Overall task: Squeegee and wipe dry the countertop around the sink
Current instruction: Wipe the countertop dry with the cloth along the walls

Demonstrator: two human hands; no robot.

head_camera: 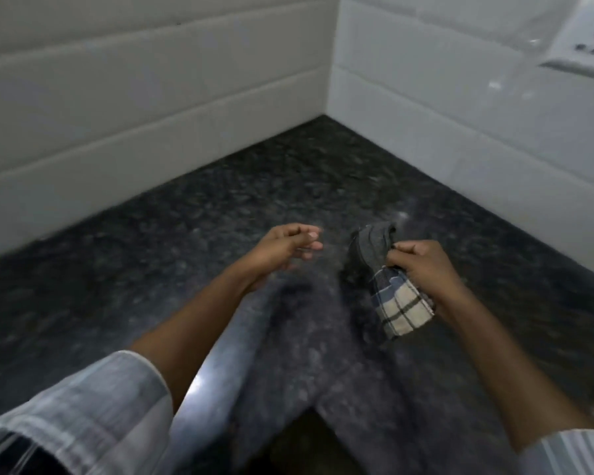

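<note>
Both hands sit over the tabletop: left hand left of the cloth; walls behind.

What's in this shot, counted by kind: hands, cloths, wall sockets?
Hands: 2 (left hand, empty and loosely open; right hand, closed on the cloth)
Checked cloths: 1, the cloth
Wall sockets: 1, the socket
Total: 4

Bunched checked cloth held w/ one end over dark speckled countertop.
</note>
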